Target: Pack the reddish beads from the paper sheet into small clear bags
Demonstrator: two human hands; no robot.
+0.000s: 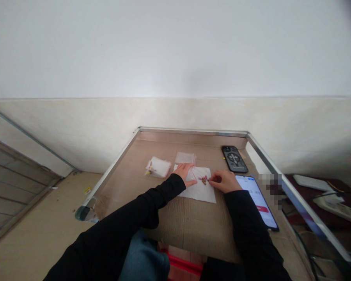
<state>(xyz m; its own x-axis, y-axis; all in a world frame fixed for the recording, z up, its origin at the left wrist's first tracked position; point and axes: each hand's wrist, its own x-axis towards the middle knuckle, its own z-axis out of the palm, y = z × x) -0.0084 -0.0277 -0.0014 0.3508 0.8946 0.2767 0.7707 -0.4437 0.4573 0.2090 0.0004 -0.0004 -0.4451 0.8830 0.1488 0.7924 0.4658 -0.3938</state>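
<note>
A white tissue [204, 195] lies on the cardboard-covered tabletop, with several small red and yellowish capsules [204, 179] grouped on it. My left hand [185, 173] rests palm down on the tissue's left part, thumb and fingers apart. A clear zip bag with a red line [185, 157] lies just beyond its fingertips. At the right edge of the tissue is my right hand [224, 181], fingers curled and thumb and fingertips pinched by the capsules. One small dark capsule [208, 180] shows at those fingertips. Left of my left hand lie filled clear bags [158, 167] with white paper and yellow and pinkish pieces inside.
A black phone [234, 159] lies face down at the back right. Nearer is a lit phone [259, 203], partly under my right sleeve. A metal rim [193, 130] edges the table before the wall. Beyond its right side are a power strip [339, 207] and cables.
</note>
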